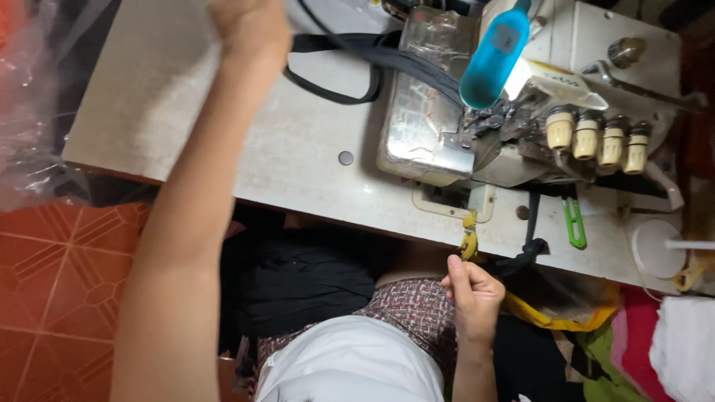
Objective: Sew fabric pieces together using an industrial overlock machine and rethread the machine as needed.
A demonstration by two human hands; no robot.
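Here the left hand [249, 26] is stretched far over the desk [171, 97] and is clenched on the black strap [350, 67], which runs from the fist to the needle area of the sewing machine [521, 104]. The right hand [473, 294] is low, near the front edge of the desk, with its fingers closed on a small yellow clip [469, 240] that hangs there. I think the strap can go wrong: if the left hand pulls too strongly or sideways, the strap may slip away from under the foot or feed crooked. A blue bottle [493, 56] lies on the machine and may fall.
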